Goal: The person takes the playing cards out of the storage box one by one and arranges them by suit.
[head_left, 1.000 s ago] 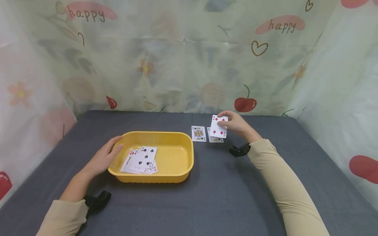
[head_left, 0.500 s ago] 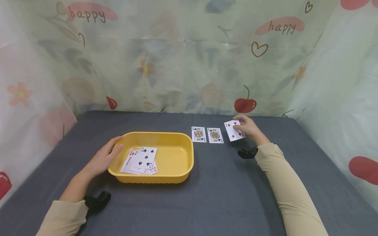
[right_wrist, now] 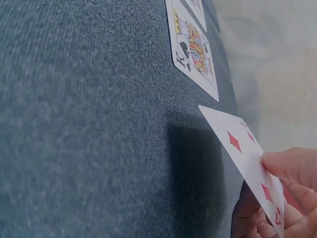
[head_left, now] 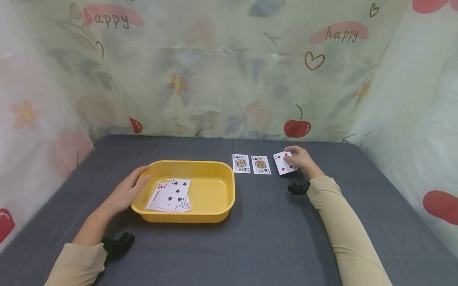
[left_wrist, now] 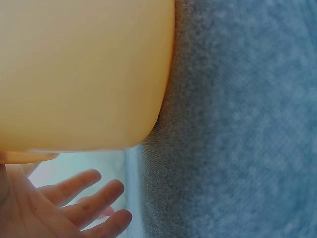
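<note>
In the head view my right hand (head_left: 301, 162) pinches a playing card with red diamonds (head_left: 282, 165) at the right of a row. The right wrist view shows that card (right_wrist: 242, 146) tilted, thumb on its face, over a dark shadow on the cloth. To its left lie a king of spades (head_left: 261, 165) and a king of clubs (head_left: 241, 163), face up. My left hand (head_left: 125, 190) rests at the left rim of a yellow tray (head_left: 211, 217); in the left wrist view its fingers (left_wrist: 94, 208) are extended and spread beside the tray wall.
Inside the tray, several overlapping playing cards (head_left: 174, 194) lie face up at the left, a spade card on top. The table wears a dark grey-blue cloth (head_left: 250, 246). A patterned curtain (head_left: 222, 79) closes off the back and sides.
My right hand has moved the diamond card rightward from over the king of spades, uncovering that king, then lowered it slightly toward the cloth. The left hand and tray have stayed put.
</note>
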A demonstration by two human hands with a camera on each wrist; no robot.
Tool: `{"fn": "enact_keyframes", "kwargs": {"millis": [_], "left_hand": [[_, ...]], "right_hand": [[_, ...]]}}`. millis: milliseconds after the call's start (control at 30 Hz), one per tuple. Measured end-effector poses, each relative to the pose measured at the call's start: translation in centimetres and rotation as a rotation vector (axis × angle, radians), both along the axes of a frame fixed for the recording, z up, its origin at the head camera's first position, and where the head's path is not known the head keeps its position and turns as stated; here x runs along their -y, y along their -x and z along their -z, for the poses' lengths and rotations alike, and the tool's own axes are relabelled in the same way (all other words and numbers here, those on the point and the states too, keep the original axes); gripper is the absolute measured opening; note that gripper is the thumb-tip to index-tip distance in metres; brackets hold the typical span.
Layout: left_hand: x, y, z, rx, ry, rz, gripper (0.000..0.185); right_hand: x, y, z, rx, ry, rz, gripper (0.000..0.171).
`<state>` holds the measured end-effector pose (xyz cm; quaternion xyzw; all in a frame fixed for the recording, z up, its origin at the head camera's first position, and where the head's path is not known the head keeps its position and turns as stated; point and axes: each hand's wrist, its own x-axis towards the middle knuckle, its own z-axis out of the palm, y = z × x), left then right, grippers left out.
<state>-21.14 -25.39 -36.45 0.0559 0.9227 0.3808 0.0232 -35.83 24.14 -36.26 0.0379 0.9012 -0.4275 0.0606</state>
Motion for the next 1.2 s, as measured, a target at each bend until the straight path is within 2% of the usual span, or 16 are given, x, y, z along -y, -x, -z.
{"fn": "enact_keyframes", "kwargs": {"millis": [433, 767, 1033, 1200], "left_hand": [[-0.1, -0.2, 0.0, 0.022, -0.017, -0.002, 0.066], [-0.2, -0.2, 0.0, 0.022, -0.014, 0.0, 0.065], [-0.1, -0.2, -0.1, 0.011, -0.007, -0.002, 0.064], [-0.1, -0.1, -0.1, 0.011, -0.001, -0.005, 0.064]], "right_hand": [[0.4, 0.6, 0.8, 0.011, 0.003, 0.022, 0.044], [0.7, 0.6, 1.2, -0.027, -0.017, -0.026, 0.042], [0.9, 0.3, 0.7, 0.006, -0.082, -0.007, 0.042], [0.1, 1.6, 1.8, -0.005, -0.181, 0.024, 0.041]]}}
